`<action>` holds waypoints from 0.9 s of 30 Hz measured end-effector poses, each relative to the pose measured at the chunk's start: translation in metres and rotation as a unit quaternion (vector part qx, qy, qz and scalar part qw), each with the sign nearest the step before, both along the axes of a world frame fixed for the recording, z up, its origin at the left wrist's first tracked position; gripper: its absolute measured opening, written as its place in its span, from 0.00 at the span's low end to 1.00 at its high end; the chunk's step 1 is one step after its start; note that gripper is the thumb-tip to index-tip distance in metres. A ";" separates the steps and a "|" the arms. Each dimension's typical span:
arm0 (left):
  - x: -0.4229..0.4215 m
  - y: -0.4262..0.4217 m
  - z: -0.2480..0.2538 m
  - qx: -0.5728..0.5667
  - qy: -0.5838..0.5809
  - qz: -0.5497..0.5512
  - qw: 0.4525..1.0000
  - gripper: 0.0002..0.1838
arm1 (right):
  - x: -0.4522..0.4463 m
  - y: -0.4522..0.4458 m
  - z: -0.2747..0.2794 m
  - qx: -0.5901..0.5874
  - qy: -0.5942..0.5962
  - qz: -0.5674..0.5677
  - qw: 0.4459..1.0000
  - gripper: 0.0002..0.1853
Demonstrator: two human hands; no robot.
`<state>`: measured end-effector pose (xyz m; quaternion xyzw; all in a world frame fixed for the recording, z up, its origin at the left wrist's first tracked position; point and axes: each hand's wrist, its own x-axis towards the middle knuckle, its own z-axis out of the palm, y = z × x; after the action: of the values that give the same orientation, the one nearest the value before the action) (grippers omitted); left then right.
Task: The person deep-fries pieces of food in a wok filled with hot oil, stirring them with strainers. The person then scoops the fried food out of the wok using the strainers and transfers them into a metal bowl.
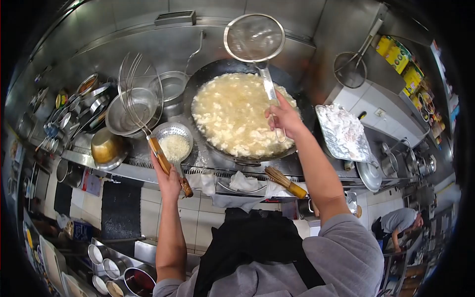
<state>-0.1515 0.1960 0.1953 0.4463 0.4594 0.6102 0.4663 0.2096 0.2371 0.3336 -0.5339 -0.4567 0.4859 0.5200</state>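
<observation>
Head view: the left hand [168, 183] is closed around the wooden handle of a wire skimmer [141, 94], whose looped wires point up and away over the near-left utensils. The right hand [288, 119] pinches the metal handle of a round mesh strainer [254, 38] between thumb and bent fingers; the handle ends in a loop below the palm. The strainer's head is held up by the far rim of a big dark wok [217, 69], its handle crossing above the pale, lumpy pieces [237, 116] in cloudy, bubbly liquid.

Just left of the wok, a perforated ladle [184, 130] carries small whitish bits, its handle running down close to the left hand. Beyond it are a deep metal sieve [118, 119] and a brownish pot [105, 148]. On the near edge of the desk [205, 159] lie crumpled white cloths [245, 182] and a bamboo brush [284, 181], bristles angled toward the wok. To the right, a metal tray [353, 156] is heaped with white-coated pieces [341, 129], a round lid [369, 177] just beside it. Another strainer [350, 70] hangs above. Farther off at lower right, another person [400, 221] bends forward.
</observation>
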 end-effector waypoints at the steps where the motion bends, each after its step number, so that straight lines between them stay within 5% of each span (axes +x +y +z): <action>1: 0.003 0.003 0.014 0.004 0.000 -0.011 1.000 0.43 | 0.024 -0.007 -0.010 -0.031 -0.003 -0.006 1.000 0.30; 3: 0.012 0.012 0.037 0.015 0.053 -0.047 0.997 0.43 | 0.069 -0.027 -0.043 -0.073 -0.049 -0.062 0.994 0.21; 5: 0.019 0.028 0.036 0.022 0.043 -0.068 0.997 0.43 | 0.108 -0.054 -0.054 -0.092 -0.095 -0.112 0.985 0.30; 11: 0.070 0.038 0.049 -0.033 0.054 -0.120 0.991 0.43 | 0.186 -0.089 -0.060 -0.145 -0.243 -0.166 0.945 0.33; 13: 0.077 0.064 0.049 -0.047 0.102 -0.128 0.985 0.43 | 0.232 -0.078 -0.087 0.003 -0.634 -0.157 0.757 0.35; 14: 0.076 0.090 0.030 0.017 0.203 -0.099 0.974 0.43 | 0.216 -0.081 -0.051 -0.106 -0.632 -0.130 0.757 0.37; 16: 0.088 0.103 0.044 0.117 0.367 -0.043 0.922 0.44 | 0.219 -0.077 -0.018 -0.138 -0.670 -0.105 0.722 0.38; 19: 0.097 0.121 0.065 0.022 0.406 -0.060 0.912 0.44 | 0.219 -0.070 0.032 -0.186 -0.743 -0.044 0.641 0.40; 22: 0.106 0.129 0.061 0.008 0.419 -0.060 0.906 0.44 | 0.251 -0.043 0.046 -0.187 -0.765 -0.013 0.616 0.39; 27: 0.117 0.132 0.029 0.014 0.466 -0.011 0.884 0.45 | 0.249 0.003 0.085 -0.151 -0.852 0.084 0.494 0.29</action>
<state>-0.0345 0.3280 0.2248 0.6910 0.6101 0.3327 0.1990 0.4591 0.2397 0.4184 -0.7179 -0.6400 -0.1026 -0.2541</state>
